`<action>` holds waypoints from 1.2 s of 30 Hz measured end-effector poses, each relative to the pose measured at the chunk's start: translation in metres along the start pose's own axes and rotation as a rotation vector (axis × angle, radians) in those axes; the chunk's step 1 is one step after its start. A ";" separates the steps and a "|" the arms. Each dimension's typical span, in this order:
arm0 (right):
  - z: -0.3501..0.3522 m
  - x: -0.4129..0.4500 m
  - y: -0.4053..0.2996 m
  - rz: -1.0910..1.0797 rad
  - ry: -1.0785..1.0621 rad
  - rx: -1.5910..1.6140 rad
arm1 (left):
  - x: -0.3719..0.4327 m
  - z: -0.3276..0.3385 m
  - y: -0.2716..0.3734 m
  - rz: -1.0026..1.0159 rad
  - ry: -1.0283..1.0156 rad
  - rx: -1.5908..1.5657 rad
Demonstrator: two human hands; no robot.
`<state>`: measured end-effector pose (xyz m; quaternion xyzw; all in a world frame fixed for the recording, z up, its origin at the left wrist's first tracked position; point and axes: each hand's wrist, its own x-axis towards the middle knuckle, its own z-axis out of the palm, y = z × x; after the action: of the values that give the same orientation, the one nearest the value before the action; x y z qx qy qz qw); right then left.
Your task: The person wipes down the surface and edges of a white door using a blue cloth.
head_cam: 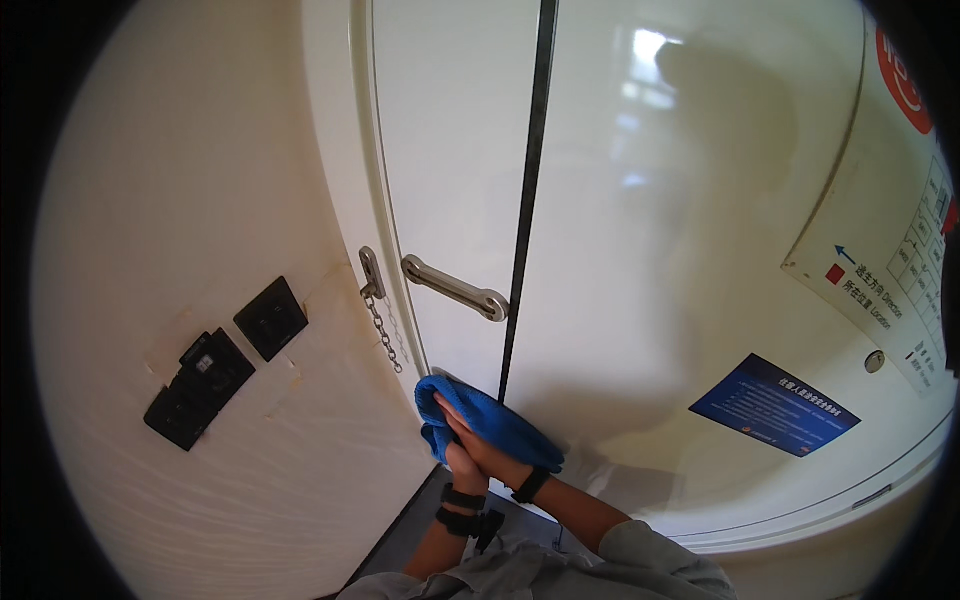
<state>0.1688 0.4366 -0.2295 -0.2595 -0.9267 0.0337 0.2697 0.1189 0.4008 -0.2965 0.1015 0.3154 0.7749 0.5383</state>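
A blue cloth [517,433] is bunched against the lower part of a white door [600,300], over what may be the door handle. My right hand [480,445] presses into its folds with the fingers stretched up along the fabric. Close beside it, my left hand [462,463] grips the cloth's lower left side, its fingers mostly hidden. The two hands touch each other. Just above the cloth, the edge of a metal plate shows. Higher up, a metal door guard bar [454,288] lies across the door panel.
A chain [384,334] hangs from a metal plate [371,271] on the door frame. Black wall switches and sockets [214,369] sit on the left wall [187,225]. A blue notice [775,406] and a printed evacuation plan [862,277] are on the door's right side, near a round peephole [874,361].
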 end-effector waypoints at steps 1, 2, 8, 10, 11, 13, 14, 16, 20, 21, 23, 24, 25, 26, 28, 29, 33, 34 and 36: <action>-0.003 -0.006 0.002 0.004 -0.004 -0.001 | -0.004 0.002 -0.004 0.002 0.006 0.015; -0.006 -0.013 0.004 0.138 0.012 0.476 | -0.007 0.004 -0.009 0.002 0.012 0.022; -0.033 -0.060 0.003 0.400 -0.011 0.838 | -0.035 0.015 -0.036 -0.002 -0.010 0.038; -0.029 -0.089 0.012 0.451 -0.054 0.691 | -0.039 0.010 -0.056 0.046 -0.032 0.087; -0.028 -0.103 0.017 0.353 -0.026 0.500 | -0.039 0.005 -0.065 -0.024 -0.040 0.073; -0.032 -0.128 0.023 0.260 0.003 0.308 | -0.052 0.009 -0.076 -0.101 -0.051 0.061; -0.035 -0.142 0.025 0.297 -0.018 0.232 | -0.064 0.012 -0.084 -0.036 -0.145 0.127; -0.044 -0.166 0.027 0.344 -0.033 0.151 | -0.083 0.021 -0.098 0.021 -0.248 0.196; -0.076 -0.201 0.028 0.371 0.051 0.285 | -0.127 0.069 -0.102 0.045 -0.275 0.263; -0.088 -0.208 0.027 0.387 0.099 0.436 | -0.140 0.085 -0.098 -0.010 -0.267 0.244; -0.099 -0.227 0.033 0.386 0.123 0.409 | -0.151 0.078 -0.119 0.037 -0.358 0.347; -0.112 -0.235 0.034 0.378 0.130 0.387 | -0.160 0.085 -0.123 0.091 -0.435 0.440; -0.124 -0.245 0.033 0.396 0.145 0.376 | -0.169 0.092 -0.128 0.077 -0.456 0.443; -0.138 -0.257 0.030 0.402 0.193 0.362 | -0.181 0.100 -0.133 0.077 -0.466 0.481; -0.162 -0.284 0.029 0.432 0.259 0.320 | -0.202 0.118 -0.148 0.059 -0.511 0.513; -0.168 -0.299 0.029 0.456 0.287 0.273 | -0.211 0.123 -0.158 0.137 -0.560 0.578; -0.205 -0.349 0.029 0.603 0.318 0.106 | -0.240 0.116 -0.216 0.697 -0.741 1.137; -0.216 -0.362 0.031 0.629 0.333 0.091 | -0.254 0.131 -0.213 0.685 -0.775 1.129; -0.236 -0.387 0.031 0.752 0.348 0.067 | -0.280 0.156 -0.203 0.641 -0.936 1.100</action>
<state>0.5836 0.2523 -0.2213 -0.5728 -0.7063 0.1159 0.3994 0.4647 0.2535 -0.2455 0.7547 0.3493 0.5017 0.2380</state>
